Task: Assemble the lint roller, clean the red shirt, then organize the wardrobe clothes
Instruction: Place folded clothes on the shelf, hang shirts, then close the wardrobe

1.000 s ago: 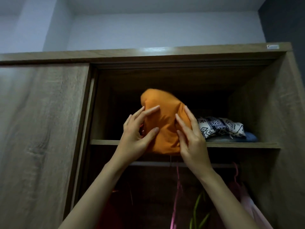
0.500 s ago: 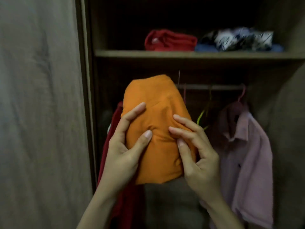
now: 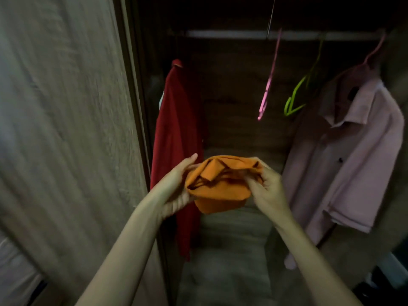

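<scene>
Now the left fingers lie curled beneath the orange garment with the thumb stretched along its left edge, and the right fingers are bent into its loosened folds, pinching the cloth, so the left hand and right hand both grip it. Half a second ago the bundle stood upright with its flat face to the camera, in front of the rail; it now lies tipped flat and lower, well below the rail, its folds starting to gape, and the upper shelf with its folded clothes has gone out of view. Most of the left fingers are hidden under the fabric, motion blur softens both hands, and the dark interior swallows the top of the wardrobe. Behind the left hand the red shirt hangs at the left side of the opening, just beside the wardrobe door. To the right, 2 bare hangers, a pink hanger and a green hanger, dangle from the rail, and beyond them a pink shirt hangs near the right wall. Below the garment lies the wardrobe floor.
</scene>
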`<action>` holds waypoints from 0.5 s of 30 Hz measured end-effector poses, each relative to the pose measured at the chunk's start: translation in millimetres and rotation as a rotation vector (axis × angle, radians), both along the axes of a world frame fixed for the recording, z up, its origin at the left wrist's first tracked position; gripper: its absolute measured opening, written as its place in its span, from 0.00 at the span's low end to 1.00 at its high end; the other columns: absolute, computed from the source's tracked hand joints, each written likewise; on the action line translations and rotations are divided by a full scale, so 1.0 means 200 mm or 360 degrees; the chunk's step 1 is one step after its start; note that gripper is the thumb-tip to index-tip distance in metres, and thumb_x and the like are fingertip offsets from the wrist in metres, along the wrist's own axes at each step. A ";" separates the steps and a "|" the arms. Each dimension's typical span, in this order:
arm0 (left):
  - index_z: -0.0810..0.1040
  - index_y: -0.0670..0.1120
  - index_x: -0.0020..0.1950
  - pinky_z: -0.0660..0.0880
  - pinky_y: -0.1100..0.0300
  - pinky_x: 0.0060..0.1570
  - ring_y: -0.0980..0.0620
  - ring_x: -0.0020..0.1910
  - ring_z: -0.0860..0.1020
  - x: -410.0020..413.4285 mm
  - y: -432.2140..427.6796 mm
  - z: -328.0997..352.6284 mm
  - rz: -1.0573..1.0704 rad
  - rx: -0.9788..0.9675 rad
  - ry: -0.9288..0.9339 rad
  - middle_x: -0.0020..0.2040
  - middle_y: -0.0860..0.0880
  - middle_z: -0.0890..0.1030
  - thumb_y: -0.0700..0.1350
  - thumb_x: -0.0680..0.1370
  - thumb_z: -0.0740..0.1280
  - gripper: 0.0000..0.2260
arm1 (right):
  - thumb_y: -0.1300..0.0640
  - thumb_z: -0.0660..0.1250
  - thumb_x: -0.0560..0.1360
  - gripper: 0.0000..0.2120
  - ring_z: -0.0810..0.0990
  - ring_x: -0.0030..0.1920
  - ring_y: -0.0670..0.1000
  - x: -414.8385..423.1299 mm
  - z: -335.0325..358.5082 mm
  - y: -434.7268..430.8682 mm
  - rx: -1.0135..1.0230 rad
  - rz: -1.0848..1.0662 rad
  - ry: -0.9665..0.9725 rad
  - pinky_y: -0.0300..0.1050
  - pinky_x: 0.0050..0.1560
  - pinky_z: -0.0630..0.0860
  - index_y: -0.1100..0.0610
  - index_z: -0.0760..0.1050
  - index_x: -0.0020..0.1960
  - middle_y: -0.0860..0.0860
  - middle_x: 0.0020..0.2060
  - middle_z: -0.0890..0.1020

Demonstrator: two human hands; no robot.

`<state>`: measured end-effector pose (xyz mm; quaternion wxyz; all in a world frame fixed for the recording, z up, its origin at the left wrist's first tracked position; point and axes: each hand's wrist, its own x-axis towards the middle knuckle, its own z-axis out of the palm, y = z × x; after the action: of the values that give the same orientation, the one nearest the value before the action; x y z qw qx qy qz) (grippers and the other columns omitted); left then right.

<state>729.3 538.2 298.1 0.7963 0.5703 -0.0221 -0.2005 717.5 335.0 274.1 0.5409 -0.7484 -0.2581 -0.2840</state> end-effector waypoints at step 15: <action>0.80 0.61 0.55 0.73 0.70 0.47 0.63 0.49 0.77 -0.07 -0.03 -0.06 0.0668 0.1038 -0.1277 0.49 0.58 0.79 0.64 0.73 0.65 0.14 | 0.47 0.63 0.78 0.26 0.76 0.27 0.58 0.08 -0.05 0.02 0.0162 -0.0659 0.0312 0.52 0.28 0.72 0.66 0.71 0.30 0.60 0.25 0.76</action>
<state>715.5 532.0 286.1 0.5304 0.8110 -0.1464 0.1988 733.4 340.0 264.3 0.5307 -0.7811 -0.0308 -0.3275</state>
